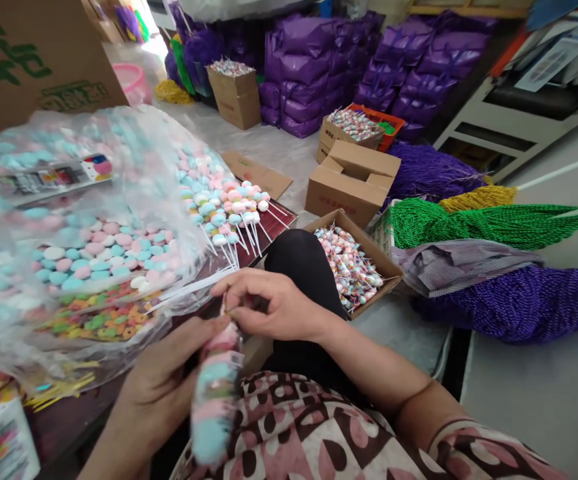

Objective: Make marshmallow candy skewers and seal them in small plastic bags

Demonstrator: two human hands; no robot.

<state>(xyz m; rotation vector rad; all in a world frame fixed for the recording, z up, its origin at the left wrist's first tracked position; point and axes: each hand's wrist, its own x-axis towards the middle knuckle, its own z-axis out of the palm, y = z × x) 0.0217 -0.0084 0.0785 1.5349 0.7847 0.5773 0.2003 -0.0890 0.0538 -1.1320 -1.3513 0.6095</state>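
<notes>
A marshmallow skewer (215, 407) in a clear wrapper, with pink and blue pieces, hangs tilted over my lap. My left hand (163, 377) is closed round its upper end. Thumb and fingers of my right hand (273, 308) pinch the gathered top of the wrapper, just above the left fingertips. A thin yellowish strip seems to show there, too small to make out. Beside my hands, on the dark red table (76, 417), lie loose white sticks (196, 288), yellow twist ties (63, 390) and a big clear bag of loose marshmallows (103, 250).
Unwrapped marshmallow skewers (233, 207) lie at the table's far edge. Ring-shaped gummies (106, 313) lie near the bag. By my knee stands a carton of wrapped candy (351, 267), with an open carton (351, 180) behind. Bead strands (483, 223) are at right, purple sacks (313, 73) farther back.
</notes>
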